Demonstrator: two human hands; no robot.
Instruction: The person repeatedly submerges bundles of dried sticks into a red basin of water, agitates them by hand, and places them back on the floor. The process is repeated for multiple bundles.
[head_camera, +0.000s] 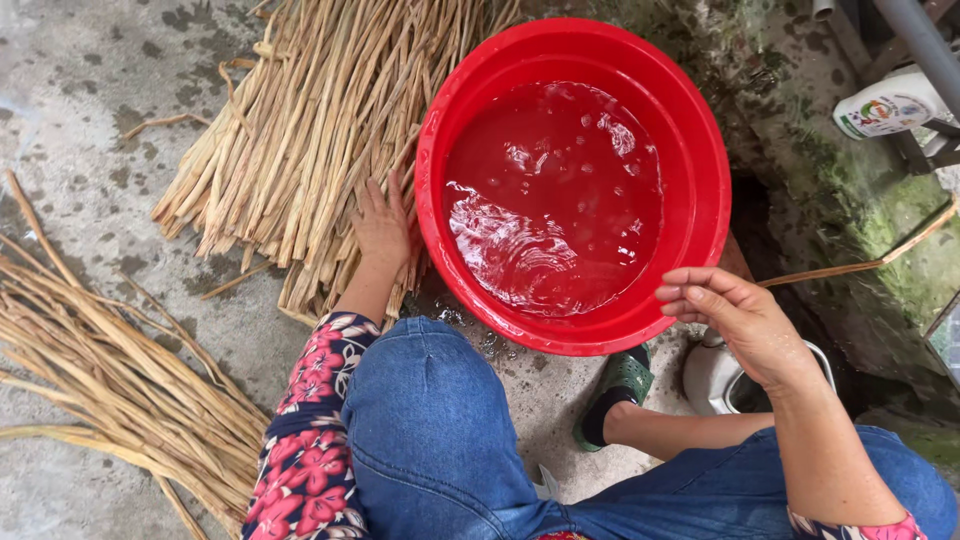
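A round red basin full of rippling water stands on the concrete in front of me. My left hand lies flat, fingers spread, on a bundle of dry straw-coloured reeds just left of the basin. My right hand hovers at the basin's near right rim with fingers loosely curled and nothing in it. My knees in blue jeans fill the bottom of the view.
A second heap of reeds lies at the lower left. A white bottle sits at the upper right by a mossy wall. A white container stands under my right wrist, beside my foot in a green slipper.
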